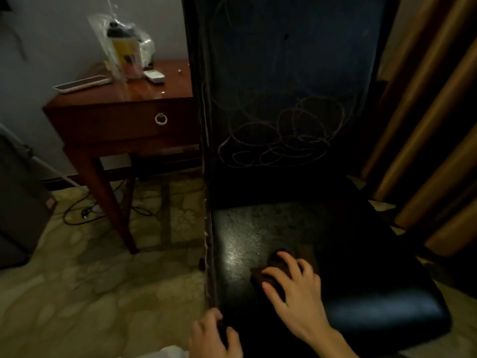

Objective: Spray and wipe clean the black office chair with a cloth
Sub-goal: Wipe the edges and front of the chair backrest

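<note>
If the black office chair (pixel 247 228) shifts under the push, the wipe could skid. The brown cloth (pixel 259 277) could also slide out from beneath flat fingers on the glossy seat. The right hand (pixel 293 282) lies spread wide, pressing the cloth onto the seat. The left hand (pixel 214 334) curls round the seat's front-left edge, bracing it.

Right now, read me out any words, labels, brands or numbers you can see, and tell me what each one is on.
No text here can be read.
Yellow label on the bottle inside the plastic bag: dark print, too blurred to read.
Top of the white box on the wooden table: no legible marking.
Backrest of the black office chair: looping scribbled lines only, not letters.
</note>
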Motion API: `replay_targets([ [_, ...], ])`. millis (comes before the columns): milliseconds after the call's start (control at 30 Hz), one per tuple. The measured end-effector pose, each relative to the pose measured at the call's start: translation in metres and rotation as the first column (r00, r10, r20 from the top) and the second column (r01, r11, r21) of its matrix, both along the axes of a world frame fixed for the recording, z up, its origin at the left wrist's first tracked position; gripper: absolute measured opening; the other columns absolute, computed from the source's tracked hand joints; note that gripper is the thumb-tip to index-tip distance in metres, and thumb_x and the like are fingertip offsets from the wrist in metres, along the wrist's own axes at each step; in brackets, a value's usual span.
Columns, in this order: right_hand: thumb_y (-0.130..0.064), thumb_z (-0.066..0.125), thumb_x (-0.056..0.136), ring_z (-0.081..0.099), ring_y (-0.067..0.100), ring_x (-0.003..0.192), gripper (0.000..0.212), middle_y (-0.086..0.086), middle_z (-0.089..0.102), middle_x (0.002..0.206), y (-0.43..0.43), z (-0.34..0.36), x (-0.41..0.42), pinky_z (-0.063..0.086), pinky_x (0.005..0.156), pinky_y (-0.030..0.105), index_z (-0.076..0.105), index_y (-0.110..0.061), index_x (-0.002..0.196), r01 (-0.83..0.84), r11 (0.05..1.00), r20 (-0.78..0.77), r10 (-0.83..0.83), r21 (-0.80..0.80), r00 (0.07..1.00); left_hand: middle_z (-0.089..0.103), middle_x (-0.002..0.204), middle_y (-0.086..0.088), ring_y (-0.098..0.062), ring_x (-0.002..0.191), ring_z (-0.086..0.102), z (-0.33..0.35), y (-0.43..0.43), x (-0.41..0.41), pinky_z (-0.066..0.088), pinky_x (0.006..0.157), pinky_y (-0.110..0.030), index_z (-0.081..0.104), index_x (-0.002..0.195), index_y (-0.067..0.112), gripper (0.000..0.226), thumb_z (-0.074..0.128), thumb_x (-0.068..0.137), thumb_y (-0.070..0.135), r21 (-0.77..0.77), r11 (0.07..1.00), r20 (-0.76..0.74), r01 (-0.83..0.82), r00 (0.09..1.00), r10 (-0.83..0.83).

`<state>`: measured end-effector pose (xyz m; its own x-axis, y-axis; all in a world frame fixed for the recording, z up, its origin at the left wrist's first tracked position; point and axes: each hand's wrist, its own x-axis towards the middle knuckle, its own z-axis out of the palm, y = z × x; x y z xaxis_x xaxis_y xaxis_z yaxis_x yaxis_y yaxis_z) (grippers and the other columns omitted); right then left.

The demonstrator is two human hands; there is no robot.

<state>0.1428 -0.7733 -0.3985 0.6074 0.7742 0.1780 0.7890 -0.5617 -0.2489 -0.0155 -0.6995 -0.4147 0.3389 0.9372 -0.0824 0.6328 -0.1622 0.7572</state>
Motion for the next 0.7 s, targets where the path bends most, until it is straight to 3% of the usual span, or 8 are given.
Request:
replay_targets([
  [100,-0.042,0.050,0.078,0.055,0.027,0.094,0.022,-0.002,0.058,0.117,-0.014,0.001,0.003,0.049,0.066,0.041,0.056,-0.040,0.098,0.040,0.999,0.054,-0.041,0.010,0.998,0.034,0.100,0.008,-0.009,0.096,0.048,0.008,-0.041,0.003,0.040,0.090,-0.021,0.028,0.090,0.039,0.038,0.062,0.075,0.033,-0.019,0.999,-0.009,0.030,1.000,-0.030],
  [200,-0.024,0.074,0.070,0.056,0.028,0.087,0.030,0.001,0.060,0.109,-0.027,0.005,0.001,0.050,0.062,0.041,0.063,-0.031,0.096,0.135,0.991,-0.054,-0.134,0.021,0.990,0.039,0.084,0.010,-0.010,0.068,0.059,-0.002,-0.091,0.004,0.042,0.064,-0.013,0.038,0.086,0.036,0.041,0.051,0.048,0.042,0.024,0.969,0.054,0.247,0.967,-0.248],
  [300,-0.018,0.070,0.077,0.053,0.028,0.098,0.033,0.002,0.056,0.115,-0.046,0.011,-0.006,0.048,0.078,0.041,0.063,-0.027,0.107,0.175,0.981,-0.157,-0.161,0.084,0.974,0.043,0.078,0.018,0.005,0.067,0.050,-0.046,-0.129,0.005,0.040,0.062,0.000,0.042,0.091,0.043,0.042,0.045,0.049,0.048,-0.018,0.954,0.050,0.298,0.953,-0.297],
  [367,-0.016,0.069,0.078,0.052,0.025,0.103,0.039,0.001,0.054,0.117,-0.061,0.014,-0.009,0.043,0.086,0.035,0.059,-0.024,0.115,0.177,0.975,-0.194,-0.150,0.134,0.970,0.054,0.085,0.023,0.013,0.074,0.053,-0.030,-0.132,0.011,0.036,0.070,0.006,0.043,0.092,0.061,0.040,0.058,0.059,0.045,-0.241,0.904,0.090,0.352,0.936,-0.340],
  [400,-0.015,0.070,0.077,0.051,0.024,0.104,0.043,0.001,0.053,0.117,-0.067,0.015,-0.011,0.041,0.087,0.033,0.058,-0.023,0.118,0.182,0.972,-0.202,-0.150,0.150,0.968,0.056,0.095,0.025,0.014,0.081,0.054,-0.021,-0.133,0.015,0.036,0.073,0.005,0.042,0.089,0.066,0.038,0.061,0.064,0.044,-0.295,0.883,0.139,0.365,0.931,-0.338],
  [500,-0.008,0.074,0.072,0.052,0.028,0.106,0.052,0.012,0.048,0.122,-0.078,0.016,-0.014,0.039,0.091,0.031,0.057,-0.014,0.121,0.209,0.955,-0.255,-0.153,0.209,0.955,0.057,0.110,0.020,0.009,0.089,0.057,0.020,-0.116,0.004,0.040,0.081,-0.002,0.047,0.087,0.053,0.033,0.060,0.079,0.024,-0.329,0.876,0.208,0.353,0.932,-0.298],
  [600,-0.009,0.073,0.075,0.047,0.032,0.112,0.052,0.019,0.039,0.130,-0.077,0.013,-0.020,0.040,0.095,0.035,0.054,-0.008,0.124,0.257,0.952,-0.293,-0.202,0.163,0.934,0.061,0.106,0.006,0.000,0.087,0.059,0.046,-0.062,-0.031,0.049,0.079,-0.015,0.055,0.096,0.036,0.031,0.057,0.087,0.006,-0.278,0.940,0.310,0.195,0.945,-0.104],
  [700,-0.005,0.072,0.074,0.045,0.036,0.108,0.043,0.022,0.052,0.119,-0.073,0.002,-0.021,0.043,0.091,0.042,0.059,-0.003,0.115,0.233,0.964,-0.200,-0.205,0.131,0.958,0.058,0.102,0.008,-0.006,0.092,0.056,0.068,-0.007,-0.064,0.044,0.071,-0.017,0.052,0.110,0.024,0.026,0.055,0.090,0.007,-0.159,0.987,0.312,0.015,0.949,0.036],
])
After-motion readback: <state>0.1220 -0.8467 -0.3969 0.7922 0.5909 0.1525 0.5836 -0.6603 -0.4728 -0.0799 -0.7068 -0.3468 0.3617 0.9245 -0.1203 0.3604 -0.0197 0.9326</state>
